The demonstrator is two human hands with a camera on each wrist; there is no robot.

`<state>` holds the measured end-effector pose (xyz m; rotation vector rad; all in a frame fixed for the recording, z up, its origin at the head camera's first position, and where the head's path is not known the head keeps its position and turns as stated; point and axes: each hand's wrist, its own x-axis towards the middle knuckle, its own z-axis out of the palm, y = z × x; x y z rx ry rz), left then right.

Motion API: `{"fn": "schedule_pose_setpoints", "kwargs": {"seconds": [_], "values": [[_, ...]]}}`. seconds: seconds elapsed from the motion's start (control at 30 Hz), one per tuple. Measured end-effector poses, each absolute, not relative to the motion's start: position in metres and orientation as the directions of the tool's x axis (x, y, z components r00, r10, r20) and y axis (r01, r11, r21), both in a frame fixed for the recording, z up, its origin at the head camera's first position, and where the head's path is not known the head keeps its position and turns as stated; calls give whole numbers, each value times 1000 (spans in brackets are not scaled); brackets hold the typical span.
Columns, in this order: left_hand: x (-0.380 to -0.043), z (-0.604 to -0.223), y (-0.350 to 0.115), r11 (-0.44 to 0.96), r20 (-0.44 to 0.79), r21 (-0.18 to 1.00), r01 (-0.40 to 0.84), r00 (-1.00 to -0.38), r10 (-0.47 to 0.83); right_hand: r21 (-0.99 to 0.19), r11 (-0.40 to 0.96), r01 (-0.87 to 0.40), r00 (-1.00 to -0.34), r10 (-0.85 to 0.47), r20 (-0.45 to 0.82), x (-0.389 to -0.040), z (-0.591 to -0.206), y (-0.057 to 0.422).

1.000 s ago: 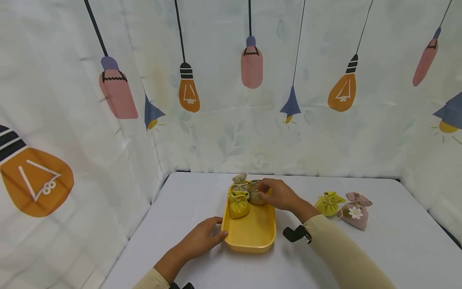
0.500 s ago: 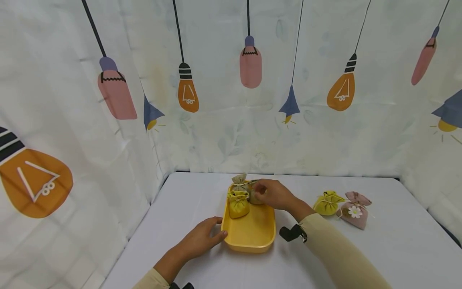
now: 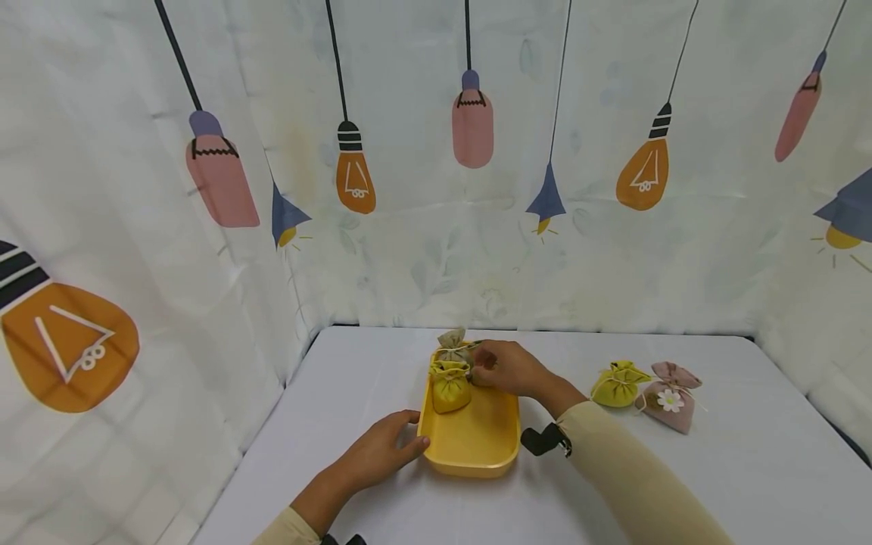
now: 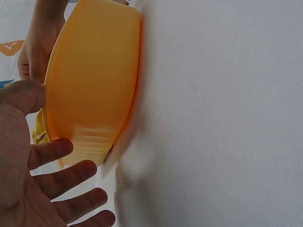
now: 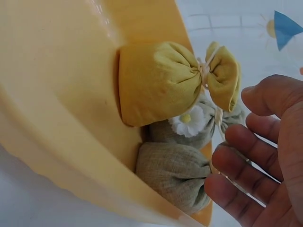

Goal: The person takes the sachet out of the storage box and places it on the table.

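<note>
A yellow tray (image 3: 477, 446) holds a yellow drawstring pouch (image 5: 158, 85) and two grey-green drawstring pouches, one (image 5: 175, 172) beside the tray wall and one with a white flower (image 5: 189, 123) behind the yellow one. My left hand (image 3: 384, 448) rests against the tray's left side; in the left wrist view its thumb is at the rim and its spread fingers lie along the outer wall. Over the tray's far right corner, my right hand (image 3: 507, 369) has its fingertips at the neck of the nearer grey-green pouch, thumb apart from the fingers. In the head view this hand hides that pouch.
To the right on the white table (image 3: 286, 424) lie another yellow pouch (image 3: 618, 384) and a pink pouch (image 3: 671, 397) with a white flower. A pale curtain (image 3: 422, 257) printed with lamps hangs behind and beside the table.
My right hand has shifted slightly left over the grey-green pouch, covering more of it in the head view. The left hand and the tray have stayed in place.
</note>
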<state>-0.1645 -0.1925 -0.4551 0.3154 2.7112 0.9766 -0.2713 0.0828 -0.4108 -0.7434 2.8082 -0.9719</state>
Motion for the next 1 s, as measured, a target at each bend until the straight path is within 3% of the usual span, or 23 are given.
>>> {"fn": "schedule_pose_setpoints", "kwargs": {"seconds": [1.0], "values": [[-164, -453, -192, 747, -162, 656, 110, -946, 281, -555, 691, -464, -853, -518, 68, -277, -421, 66]]}}
